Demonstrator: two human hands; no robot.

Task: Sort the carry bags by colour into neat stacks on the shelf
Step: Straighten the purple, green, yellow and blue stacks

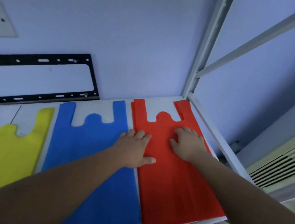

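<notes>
My left hand (135, 148) and right hand (189, 144) press flat, gripping nothing, on the red carry-bag stack (174, 188), seemingly several bags.

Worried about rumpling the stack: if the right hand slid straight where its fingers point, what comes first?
From the right hand, probably bare shelf between the handles of the red bags, then the wall.

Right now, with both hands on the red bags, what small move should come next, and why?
Probably nudge the top red layers square. The left hand and right hand rest on the red stack, whose far-left handle shows staggered edges, so the layers seem slightly offset.
</notes>
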